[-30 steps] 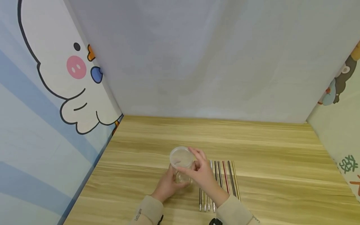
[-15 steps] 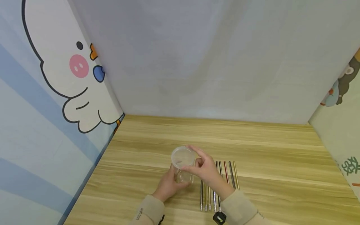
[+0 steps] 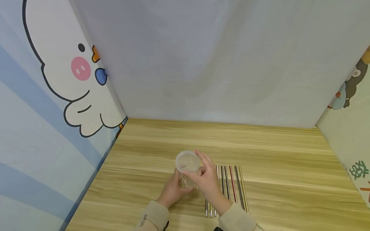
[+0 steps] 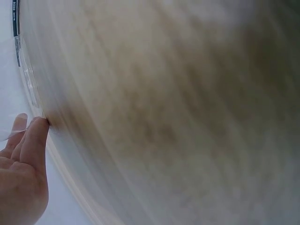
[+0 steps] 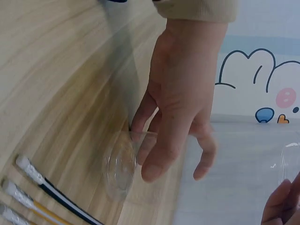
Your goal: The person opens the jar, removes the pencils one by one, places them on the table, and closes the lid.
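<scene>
A clear plastic jar [image 3: 188,182] stands close over the wooden table, a round translucent lid [image 3: 187,161] on its top. My left hand [image 3: 172,188] grips the jar's body from the left. From the right, my right hand [image 3: 206,179] pinches the lid's rim between thumb and fingers. In the right wrist view the left hand [image 5: 180,89] curls round the jar, whose round base [image 5: 119,166] shows, while the right hand's fingers [image 5: 279,201] appear at the lower right corner. Blurred wood grain fills most of the left wrist view, with part of a hand [image 4: 28,159] at its left edge.
Beside and partly under the right forearm lies a row of several pencils, among them a red one [image 3: 233,183] and a yellow one [image 3: 243,189]. Their eraser ends face the person. A pale wall [image 3: 219,64] rises behind the wooden table [image 3: 144,141], with cartoon-printed walls at the sides.
My right hand and forearm swung outward to the right, then back left, still at the lid's rim. The left hand and jar stay nearly in place.
</scene>
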A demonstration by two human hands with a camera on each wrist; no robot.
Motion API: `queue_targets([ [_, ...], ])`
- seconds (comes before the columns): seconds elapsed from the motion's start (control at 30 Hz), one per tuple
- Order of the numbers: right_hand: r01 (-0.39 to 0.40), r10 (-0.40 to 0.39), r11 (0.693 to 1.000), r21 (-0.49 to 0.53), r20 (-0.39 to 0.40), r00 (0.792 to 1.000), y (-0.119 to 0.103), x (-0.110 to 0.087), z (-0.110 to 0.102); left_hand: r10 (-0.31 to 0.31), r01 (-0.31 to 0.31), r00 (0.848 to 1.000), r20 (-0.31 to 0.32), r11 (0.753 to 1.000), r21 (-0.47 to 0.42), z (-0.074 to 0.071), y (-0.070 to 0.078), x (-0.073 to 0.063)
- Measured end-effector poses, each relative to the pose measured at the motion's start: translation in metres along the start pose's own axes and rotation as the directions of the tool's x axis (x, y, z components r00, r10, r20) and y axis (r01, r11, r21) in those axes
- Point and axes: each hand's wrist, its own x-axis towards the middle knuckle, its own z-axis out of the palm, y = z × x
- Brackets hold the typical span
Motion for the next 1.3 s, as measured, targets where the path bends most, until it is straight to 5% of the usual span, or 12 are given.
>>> queue_targets([
  [0.23,0.059,-0.058,0.997,-0.042,0.009,0.998,0.0,0.001,-0.001,0.024,-0.024,1.0,-0.003,1.0,0.012,0.0,0.002,0.002],
  [0.63,-0.035,0.017,0.997,0.071,0.245,0.969,0.004,0.01,-0.024,-0.012,0.012,1.0,0.005,1.0,0.023,0.001,0.001,0.004],
  [1.0,0.013,-0.014,1.0,0.021,0.064,0.998,-0.001,0.003,-0.01,0.015,-0.014,1.0,-0.006,1.0,0.022,0.0,0.001,0.003],
  [1.3,0.082,-0.08,0.994,-0.066,0.029,0.996,0.0,-0.002,-0.004,0.033,-0.032,0.999,-0.015,0.998,0.046,0.0,0.001,0.002],
])
